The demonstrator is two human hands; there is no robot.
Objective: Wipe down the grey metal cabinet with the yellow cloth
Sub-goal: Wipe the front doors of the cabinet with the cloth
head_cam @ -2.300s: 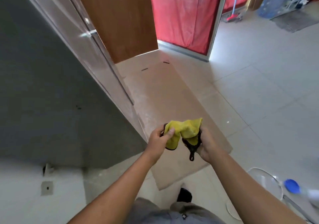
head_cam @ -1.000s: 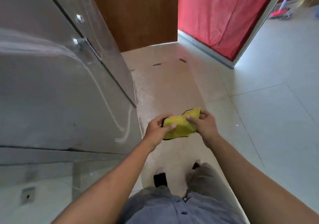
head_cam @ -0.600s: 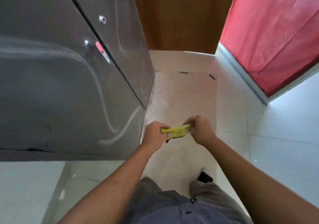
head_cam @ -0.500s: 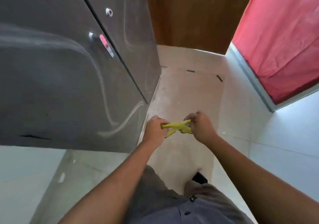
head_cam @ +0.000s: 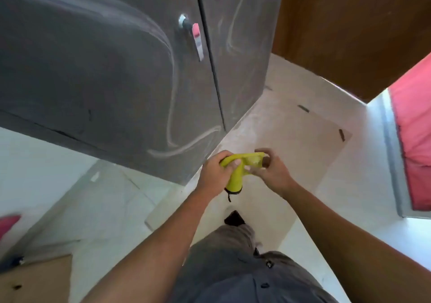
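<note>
The yellow cloth (head_cam: 238, 174) with a black edge is bunched between both hands, in front of my waist. My left hand (head_cam: 215, 174) grips its left part, fingers curled around it. My right hand (head_cam: 271, 171) pinches its right end. The grey metal cabinet (head_cam: 105, 69) fills the upper left, its two doors streaked with pale smear marks. A handle with a pink tag (head_cam: 197, 39) sits on the left door. Both hands are just right of the cabinet's lower corner, not touching it.
Brown cardboard (head_cam: 291, 134) lies on the pale tiled floor under me. A brown wooden door (head_cam: 349, 27) stands behind the cabinet and a red curtain (head_cam: 415, 139) hangs at the right. Another cardboard piece (head_cam: 35, 279) is at the lower left.
My view has turned towards the cabinet front, which now fills more of the frame. The cloth went from stretched between my hands to bunched, with one end hanging down.
</note>
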